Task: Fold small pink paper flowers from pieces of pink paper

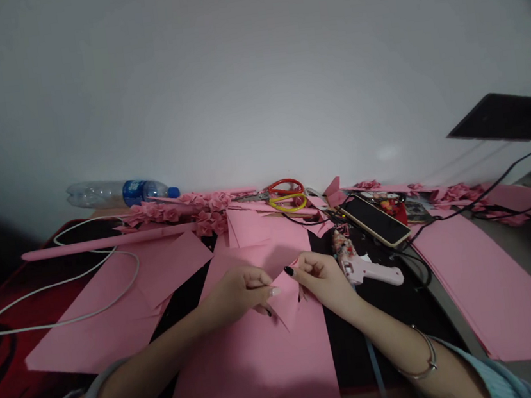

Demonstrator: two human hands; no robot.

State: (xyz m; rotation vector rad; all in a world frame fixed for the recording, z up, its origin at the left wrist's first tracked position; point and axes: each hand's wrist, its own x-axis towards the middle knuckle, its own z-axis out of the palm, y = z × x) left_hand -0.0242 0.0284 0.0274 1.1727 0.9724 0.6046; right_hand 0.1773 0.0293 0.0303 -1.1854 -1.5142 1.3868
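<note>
My left hand (pixel 241 292) and my right hand (pixel 321 277) meet over the middle of the table and both pinch a small folded piece of pink paper (pixel 286 296). The piece hangs between the fingertips, its point tilted down. Under the hands lies a large pink paper sheet (pixel 260 354). A pink hot glue gun (pixel 365 265) lies just right of my right hand. A pale bangle sits on my left wrist, a thin bracelet on my right.
Folded pink paper flowers (pixel 184 212), a rolled pink tube (pixel 106 243) and a water bottle (pixel 119 192) lie at the back left. Red and yellow scissors (pixel 287 195), a phone (pixel 375 219), cables and more pink sheets (pixel 489 288) fill the right. A white cable (pixel 64 295) loops left.
</note>
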